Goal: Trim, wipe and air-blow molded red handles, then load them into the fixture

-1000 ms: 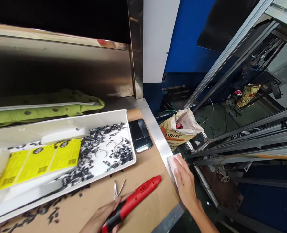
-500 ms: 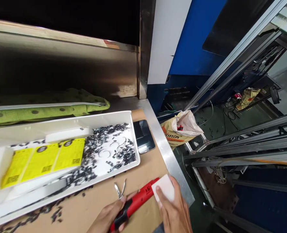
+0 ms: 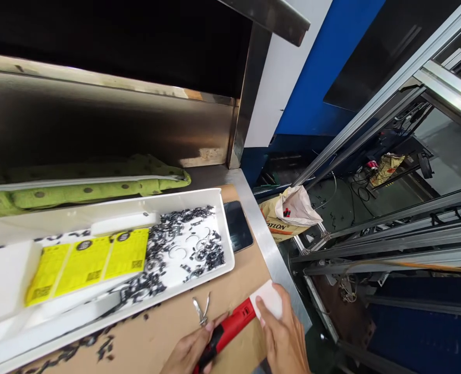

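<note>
My left hand (image 3: 193, 347) is closed around the black lower end of a red-and-black plastic housing (image 3: 234, 324), which slants up to the right over the table. My right hand (image 3: 287, 330) is closed on a white rectangular pad (image 3: 268, 301), thumb on its face. The pad touches the red upper end of the housing. Small silver pliers (image 3: 201, 310) show just past my left fingertips; I cannot tell whether they lie on the table or touch the hand. My left palm and part of the housing's lower end are cut off by the frame.
A white tray (image 3: 227, 236) with black plastic scraps and yellow-labelled packs (image 3: 90, 262) stands at left. Behind it lie a phone (image 3: 238, 226) and green spotted cloth (image 3: 82, 192). More scraps (image 3: 105, 348) lie before the tray. An open paper sack (image 3: 290, 213) stands beyond the metal table edge (image 3: 269, 249).
The view has shifted, so the scene sits lower and the tray further right. The white pad and the housing's red end have changed their angle slightly; both hands keep their hold.
</note>
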Motion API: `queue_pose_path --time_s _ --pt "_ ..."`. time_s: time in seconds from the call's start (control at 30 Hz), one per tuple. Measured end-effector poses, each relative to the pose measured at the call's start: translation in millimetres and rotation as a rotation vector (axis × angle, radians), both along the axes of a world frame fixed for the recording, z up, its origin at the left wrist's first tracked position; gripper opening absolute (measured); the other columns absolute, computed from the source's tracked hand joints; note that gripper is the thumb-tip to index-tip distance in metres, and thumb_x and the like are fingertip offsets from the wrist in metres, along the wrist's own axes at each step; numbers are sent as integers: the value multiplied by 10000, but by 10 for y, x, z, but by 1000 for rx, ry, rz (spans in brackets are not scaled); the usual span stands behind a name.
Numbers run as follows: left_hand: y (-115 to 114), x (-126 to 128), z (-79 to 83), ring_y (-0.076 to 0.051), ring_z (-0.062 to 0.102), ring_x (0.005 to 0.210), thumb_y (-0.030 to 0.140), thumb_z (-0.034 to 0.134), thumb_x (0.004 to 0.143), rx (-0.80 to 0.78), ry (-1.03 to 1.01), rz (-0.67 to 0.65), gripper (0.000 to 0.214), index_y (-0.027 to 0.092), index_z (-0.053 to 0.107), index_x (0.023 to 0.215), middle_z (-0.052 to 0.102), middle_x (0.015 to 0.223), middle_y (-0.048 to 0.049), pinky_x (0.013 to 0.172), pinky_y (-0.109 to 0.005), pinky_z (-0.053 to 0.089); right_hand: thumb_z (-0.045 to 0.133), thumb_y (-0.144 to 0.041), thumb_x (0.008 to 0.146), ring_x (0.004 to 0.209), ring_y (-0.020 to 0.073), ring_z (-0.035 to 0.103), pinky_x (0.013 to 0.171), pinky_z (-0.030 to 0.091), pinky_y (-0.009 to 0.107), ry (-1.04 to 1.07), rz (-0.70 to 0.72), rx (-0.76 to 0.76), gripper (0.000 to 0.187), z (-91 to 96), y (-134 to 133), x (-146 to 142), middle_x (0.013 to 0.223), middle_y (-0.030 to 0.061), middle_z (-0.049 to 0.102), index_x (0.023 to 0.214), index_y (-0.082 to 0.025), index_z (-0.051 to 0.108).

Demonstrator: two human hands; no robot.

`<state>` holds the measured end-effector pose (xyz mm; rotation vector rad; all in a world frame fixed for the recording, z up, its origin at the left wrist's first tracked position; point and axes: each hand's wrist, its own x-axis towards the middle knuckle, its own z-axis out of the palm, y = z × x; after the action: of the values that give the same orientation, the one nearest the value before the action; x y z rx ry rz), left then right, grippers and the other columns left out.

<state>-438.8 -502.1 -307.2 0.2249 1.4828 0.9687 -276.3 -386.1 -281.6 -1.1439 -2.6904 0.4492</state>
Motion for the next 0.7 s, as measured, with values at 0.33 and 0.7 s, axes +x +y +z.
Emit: queue_pose_path --time_s 0.33,0.7 --pt "53 -154 -47 -76 280 327 746 513 688 17 -134 -58 895 69 549 1272 463 406 68 393 -222 117 380 -77 890 1150 258 620 861 580 374 102 -82 -13 560 -130 -79 20 1434 110 382 1353 -356 526" --pt "141 -216 122 -64 266 346 764 547 616 -59 -157 -54 905 113 570 1245 463 426 58 386 -197 66 347 -173 959 1203 280 585 909 564 409 241 -218 -34 473 -279 -343 -148 1450 150 351 1393 -292 492"
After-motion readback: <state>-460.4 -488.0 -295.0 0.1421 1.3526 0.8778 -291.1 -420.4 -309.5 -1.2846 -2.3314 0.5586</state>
